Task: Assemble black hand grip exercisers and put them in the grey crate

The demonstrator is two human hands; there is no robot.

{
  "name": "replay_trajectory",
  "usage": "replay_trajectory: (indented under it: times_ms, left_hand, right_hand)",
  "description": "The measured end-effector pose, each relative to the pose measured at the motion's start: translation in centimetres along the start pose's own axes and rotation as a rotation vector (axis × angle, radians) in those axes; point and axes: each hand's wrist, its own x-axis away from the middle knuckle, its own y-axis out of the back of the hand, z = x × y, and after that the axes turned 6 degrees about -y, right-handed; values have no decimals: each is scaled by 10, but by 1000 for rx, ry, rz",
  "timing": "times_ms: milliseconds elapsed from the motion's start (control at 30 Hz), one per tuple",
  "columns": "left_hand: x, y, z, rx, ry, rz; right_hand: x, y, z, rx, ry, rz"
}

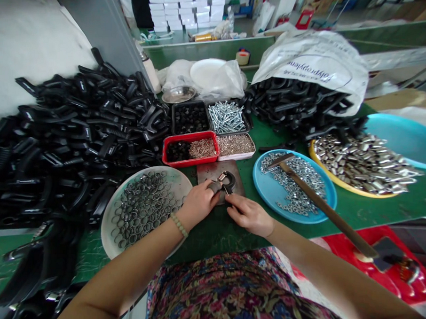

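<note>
White sack [311, 55] printed "Polypropylene" | left hand [197, 203] pinching black plastic part [228, 182] | right hand [248, 215] pressing it

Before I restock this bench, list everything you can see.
black plastic parts: many, black, heaped left and behind
white polypropylene sack: one, white, back right
metal rings: many, silver, round white tray, front left
hex nuts: many, silver, blue plate, right
hammer: one, brown, across the blue plate
metal sleeves: many, silver, yellow tray, right
red tray: one, red, centre
small black part: one, black, on metal plate
left hand: one, bare, at the small black part
right hand: one, bare, beside it
</note>
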Motion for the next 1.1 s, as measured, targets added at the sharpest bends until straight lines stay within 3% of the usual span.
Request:
replay_trajectory:
  times_ms: [167, 400, 467, 567, 733, 833, 1100]
  left_hand:
    - [0, 0, 0, -33, 11, -3]
    - [0, 0, -1, -97, 10, 6]
    - [0, 1, -1, -100, 12, 5]
    - [0, 2, -2, -101, 21, 28]
    - [-1, 3, -3, -84, 38, 58]
    - [-1, 4, -3, -84, 38, 54]
    - [0, 3, -2, -94, 26, 53]
  right_hand:
    - [4, 3, 2, 54, -64, 41]
    - [9, 0, -28, 150, -487, 207]
    - [3, 1, -30, 107, -539, 242]
    - [-7, 9, -23, -117, -596, 153]
    - [-30, 22, -6, -527, -862, -57]
    - [-41, 17, -6, -575, -866, -33]
    - [-54, 9, -8, -418, -853, 109]
